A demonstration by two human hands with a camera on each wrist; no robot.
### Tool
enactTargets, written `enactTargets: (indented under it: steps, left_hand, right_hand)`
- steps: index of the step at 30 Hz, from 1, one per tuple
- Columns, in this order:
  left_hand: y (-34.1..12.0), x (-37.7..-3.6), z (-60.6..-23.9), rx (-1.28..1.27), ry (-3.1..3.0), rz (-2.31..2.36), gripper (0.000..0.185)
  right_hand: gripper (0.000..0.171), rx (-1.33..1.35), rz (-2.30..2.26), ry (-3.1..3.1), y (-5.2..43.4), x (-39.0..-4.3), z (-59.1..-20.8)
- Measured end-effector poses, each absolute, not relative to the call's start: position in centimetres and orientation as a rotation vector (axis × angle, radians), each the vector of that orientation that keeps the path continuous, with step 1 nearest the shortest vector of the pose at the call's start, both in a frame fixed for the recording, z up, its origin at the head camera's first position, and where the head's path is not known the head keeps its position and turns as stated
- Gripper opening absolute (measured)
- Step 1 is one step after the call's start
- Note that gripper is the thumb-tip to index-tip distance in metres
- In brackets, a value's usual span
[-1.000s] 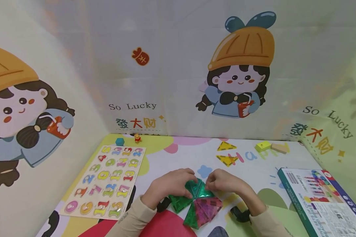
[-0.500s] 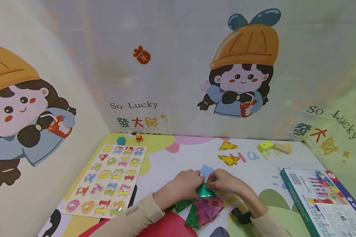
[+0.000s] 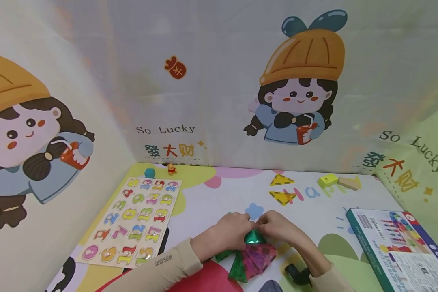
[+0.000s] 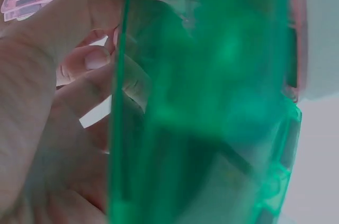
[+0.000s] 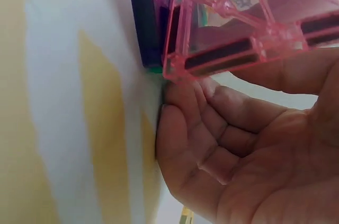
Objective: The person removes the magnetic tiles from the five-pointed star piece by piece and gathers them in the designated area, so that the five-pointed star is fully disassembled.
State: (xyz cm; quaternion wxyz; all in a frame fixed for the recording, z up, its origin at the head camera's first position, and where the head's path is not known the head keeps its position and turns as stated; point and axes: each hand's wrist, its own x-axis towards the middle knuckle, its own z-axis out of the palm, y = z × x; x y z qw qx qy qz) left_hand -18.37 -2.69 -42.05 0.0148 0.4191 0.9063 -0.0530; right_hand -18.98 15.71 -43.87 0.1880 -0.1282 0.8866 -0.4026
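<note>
On the table lies a structure of see-through magnetic tiles: green tiles (image 3: pixel 254 237) at the back and left, pink tiles (image 3: pixel 259 257) at the front right. My left hand (image 3: pixel 226 232) covers its left and back part and grips a green tile (image 4: pixel 222 75) between thumb and fingers. From the far right my right hand (image 3: pixel 280 227) pinches the structure's back edge, its curled fingers (image 5: pixel 204 134) at the corner of a pink tile (image 5: pixel 233 33). A purple-looking tile edge (image 5: pixel 145 23) shows beside it. The exact spot where the fingertips meet is hidden.
Two yellow triangle tiles (image 3: pixel 282 198) lie farther back. Behind them are a yellow block (image 3: pixel 327 181) and a wooden piece (image 3: pixel 348 184). A number puzzle board (image 3: pixel 131 223) lies left, a flat box (image 3: pixel 401 247) right. A blue block (image 3: pixel 149 173) and small figurine (image 3: pixel 171 169) stand back left.
My left hand has moved right and over the back of the structure, covering more green tiles and closing in on the right hand. The right hand stays nearly in place.
</note>
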Motion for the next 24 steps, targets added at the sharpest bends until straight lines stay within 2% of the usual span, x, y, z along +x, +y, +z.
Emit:
enactTargets:
  steps: [5,19,24]
  left_hand:
    - [-2.6,-18.5,-42.6,1.333,2.836,-0.161,0.047]
    - [-3.5,-18.7,-43.4,1.326,2.868,-0.039,0.034]
    - [-3.2,-18.6,-43.9,1.397,2.946,-0.055,0.017]
  right_hand:
    - [0.019,-0.302,-1.153,2.465,15.7,-18.8,-43.9]
    - [0.019,-0.35,-1.271,2.32,16.3,-18.8,-44.0]
    - [0.012,-0.285,-1.179,2.48,16.2,-18.2,-43.7]
